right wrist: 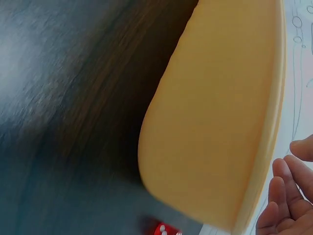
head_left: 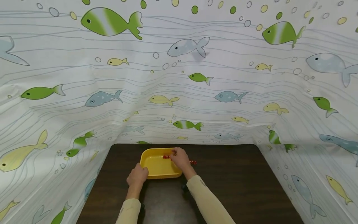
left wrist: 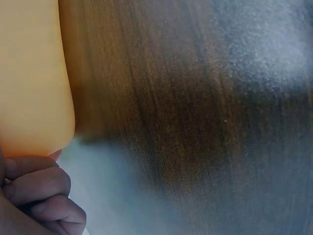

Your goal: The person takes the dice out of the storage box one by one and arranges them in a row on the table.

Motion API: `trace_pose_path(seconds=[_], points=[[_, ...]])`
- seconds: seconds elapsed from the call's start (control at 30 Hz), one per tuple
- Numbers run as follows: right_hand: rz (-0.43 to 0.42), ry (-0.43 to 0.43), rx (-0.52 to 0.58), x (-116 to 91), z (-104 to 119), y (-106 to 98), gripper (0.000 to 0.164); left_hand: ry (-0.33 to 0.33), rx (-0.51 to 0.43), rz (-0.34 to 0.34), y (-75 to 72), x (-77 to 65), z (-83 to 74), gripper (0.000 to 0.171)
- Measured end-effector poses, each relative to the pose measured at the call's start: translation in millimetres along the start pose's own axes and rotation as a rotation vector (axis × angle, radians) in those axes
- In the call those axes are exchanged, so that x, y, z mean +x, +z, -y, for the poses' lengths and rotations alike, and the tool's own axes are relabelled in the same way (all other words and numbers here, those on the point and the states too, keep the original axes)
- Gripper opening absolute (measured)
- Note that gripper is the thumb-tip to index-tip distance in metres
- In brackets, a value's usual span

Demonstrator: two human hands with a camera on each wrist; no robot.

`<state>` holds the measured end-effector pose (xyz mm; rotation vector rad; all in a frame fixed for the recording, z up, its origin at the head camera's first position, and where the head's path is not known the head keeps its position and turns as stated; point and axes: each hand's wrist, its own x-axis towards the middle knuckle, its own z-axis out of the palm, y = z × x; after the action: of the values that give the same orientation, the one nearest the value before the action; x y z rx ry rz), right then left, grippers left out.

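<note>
A yellow plastic tray [head_left: 160, 169] stands on the dark table. My left hand [head_left: 137, 175] grips its left wall near the front corner; in the left wrist view the curled fingers [left wrist: 41, 186] lie against the tray's end [left wrist: 34, 78]. Above the tray's right part is my right hand [head_left: 180, 158], fingers loosely bent. In the right wrist view the right hand [right wrist: 291, 191] shows thumb and fingertips apart, nothing between them, beside the tray's rim [right wrist: 266, 161]. Red dice [head_left: 166, 156] with white dots lie inside the tray, partly hidden by that hand.
More red dice [head_left: 193, 162] lie on the table just right of the tray; one red die [right wrist: 166, 229] shows in the right wrist view. A white fish-patterned sheet [head_left: 184, 109] surrounds the dark wood table [head_left: 237, 186] at the back and sides.
</note>
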<state>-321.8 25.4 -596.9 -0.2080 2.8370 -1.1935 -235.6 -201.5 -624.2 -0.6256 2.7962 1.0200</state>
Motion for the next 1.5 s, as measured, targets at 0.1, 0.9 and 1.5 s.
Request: trace_pose_path(seconds=[0.1,0.9,1.5], points=[[0.020,0.011,-0.003,2,3,7,0.033,0.000,0.004,0.001,0.8,-0.1,0.8,0.051],[0.110,-0.003,-0.061,12,9,30,0.026,-0.023,0.041,-0.030,2.3,1.2,-7.5,0.052],[0.106,-0.032,-0.330,25,17,49,0.008,-0.042,0.060,-0.037,1.0,3.7,-6.2,0.054]])
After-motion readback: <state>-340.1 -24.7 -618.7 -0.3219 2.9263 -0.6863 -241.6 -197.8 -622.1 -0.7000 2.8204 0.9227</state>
